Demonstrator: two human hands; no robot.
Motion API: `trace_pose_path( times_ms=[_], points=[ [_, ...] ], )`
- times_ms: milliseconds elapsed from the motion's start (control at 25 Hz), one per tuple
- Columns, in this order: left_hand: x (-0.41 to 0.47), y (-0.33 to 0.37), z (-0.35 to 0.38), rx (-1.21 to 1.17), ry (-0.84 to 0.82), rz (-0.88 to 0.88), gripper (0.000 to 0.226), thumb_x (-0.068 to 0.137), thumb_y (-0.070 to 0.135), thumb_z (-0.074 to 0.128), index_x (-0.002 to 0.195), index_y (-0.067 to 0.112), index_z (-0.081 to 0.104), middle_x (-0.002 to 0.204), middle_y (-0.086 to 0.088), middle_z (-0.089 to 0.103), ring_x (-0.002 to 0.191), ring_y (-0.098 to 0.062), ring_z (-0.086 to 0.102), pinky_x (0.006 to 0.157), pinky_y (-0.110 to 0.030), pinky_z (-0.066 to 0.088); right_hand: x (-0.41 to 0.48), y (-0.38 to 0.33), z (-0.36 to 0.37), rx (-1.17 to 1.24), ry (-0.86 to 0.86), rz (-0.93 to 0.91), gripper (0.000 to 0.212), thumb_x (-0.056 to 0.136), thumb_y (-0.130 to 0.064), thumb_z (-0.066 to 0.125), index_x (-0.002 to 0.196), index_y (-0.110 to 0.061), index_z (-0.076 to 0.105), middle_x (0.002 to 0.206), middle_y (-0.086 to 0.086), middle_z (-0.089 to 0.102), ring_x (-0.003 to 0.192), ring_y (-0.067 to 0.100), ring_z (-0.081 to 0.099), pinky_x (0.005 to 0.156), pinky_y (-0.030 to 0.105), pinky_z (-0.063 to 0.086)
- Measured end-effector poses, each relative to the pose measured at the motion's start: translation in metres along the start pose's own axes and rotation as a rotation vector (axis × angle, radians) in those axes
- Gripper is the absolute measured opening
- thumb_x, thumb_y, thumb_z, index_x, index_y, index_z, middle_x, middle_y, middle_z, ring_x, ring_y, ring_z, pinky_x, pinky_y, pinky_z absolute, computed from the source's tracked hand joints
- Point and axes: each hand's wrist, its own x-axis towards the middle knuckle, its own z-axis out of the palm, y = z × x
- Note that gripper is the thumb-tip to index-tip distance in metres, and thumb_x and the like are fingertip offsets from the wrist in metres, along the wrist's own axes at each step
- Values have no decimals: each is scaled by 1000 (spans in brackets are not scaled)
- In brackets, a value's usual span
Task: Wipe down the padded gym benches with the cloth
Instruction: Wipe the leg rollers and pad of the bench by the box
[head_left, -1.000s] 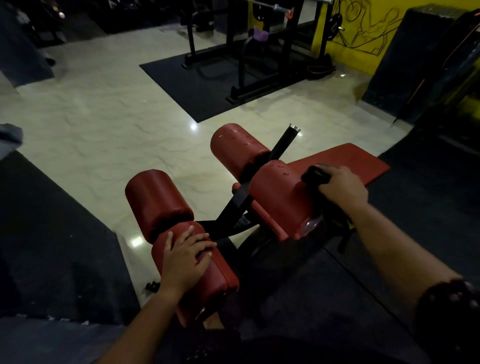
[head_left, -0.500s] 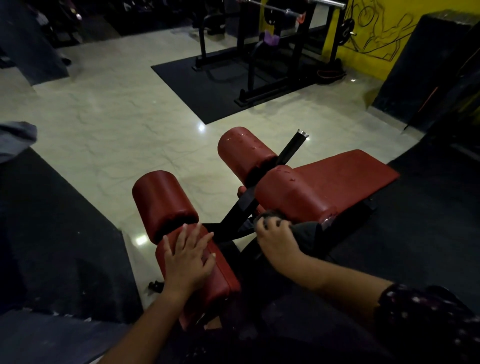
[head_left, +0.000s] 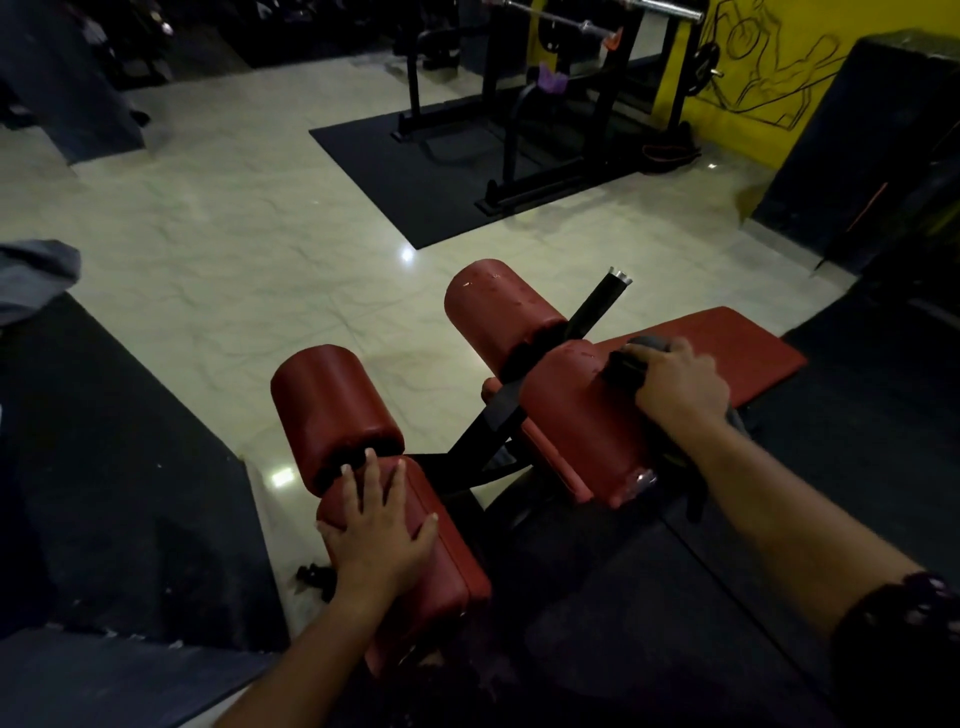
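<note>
On bench: four rollers, one cloth

Our left hand rests on the near left roller, with the far left roller just behind it. To the right, across the frame, our right hand holds the cloth on the near right roller; the bench pad lies behind it, a rack far beyond.

We're in a gym, dimly lit: beyond the red padded bench stands a black rack carrying a barbell, set on a rubber mat over pale tiled floor. Right of that rack, a yellow wall bears a sketched mural.
</note>
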Motion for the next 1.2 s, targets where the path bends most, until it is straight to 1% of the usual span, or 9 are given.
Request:
trace_pose_path(
  times_ms=[120,240,440,560,680,880,960,1040,1200],
  points=[
    [0,0,-2,-18,3,28,78,83,65,26,154,48,0,161,14,-22,148,-27,-22,110,-71,10,22,2,-2,0,-31,113,49,94,-23,54,136,-46,48,128,8,46,110,33,48,87,43,46],
    [1,0,-1,-4,-10,18,77,79,66,22,153,50,6,163,15,-12,148,-27,-21,111,-70,8,6,-47,22,-341,122,-116,40,97,-24,47,135,-34,51,132,14,45,107,37,51,77,39,47],
    [0,1,-3,3,-7,5,86,66,70,7,149,52,20,164,15,2,149,-26,-20,111,-69,8,-46,-97,79,-654,68,-432,42,85,-15,44,120,-15,67,128,17,57,88,38,61,64,38,51],
    [-1,3,-5,-7,-4,4,87,65,71,6,148,53,22,164,16,2,149,-25,-20,112,-68,8,-59,-111,99,-726,-9,-633,41,99,-16,37,135,-4,52,140,22,40,108,41,52,79,46,48],
    [-2,3,-6,-15,-6,11,87,65,71,6,148,53,23,164,17,1,148,-24,-21,112,-68,6,-33,-122,70,-492,29,-557,38,98,-23,46,134,-10,52,132,16,43,109,39,50,84,44,48],
    [-3,3,-6,-33,-7,15,87,65,71,6,148,52,24,164,17,1,148,-23,-22,113,-68,5,58,-72,2,-74,-30,-216,34,93,-34,55,126,-34,58,113,6,53,101,33,57,78,40,49],
    [-3,2,-6,-36,6,15,85,67,70,7,148,52,25,163,17,1,148,-23,-22,113,-69,5,87,-32,-9,-92,-89,-20,33,90,-38,57,120,-29,62,101,6,52,95,33,59,76,37,50],
    [-2,2,-5,-33,10,13,82,68,69,8,147,53,27,163,18,2,148,-23,-21,113,-69,5,95,-16,-5,-155,-214,40,33,88,-35,59,116,-20,64,95,6,55,89,29,59,75,35,50],
    [-1,4,-6,-23,1,9,82,68,67,8,145,52,29,163,19,2,149,-24,-19,112,-70,6,74,-77,19,-430,6,-177,31,96,-21,49,123,-15,63,117,12,57,105,37,58,82,41,50]
  ],
)
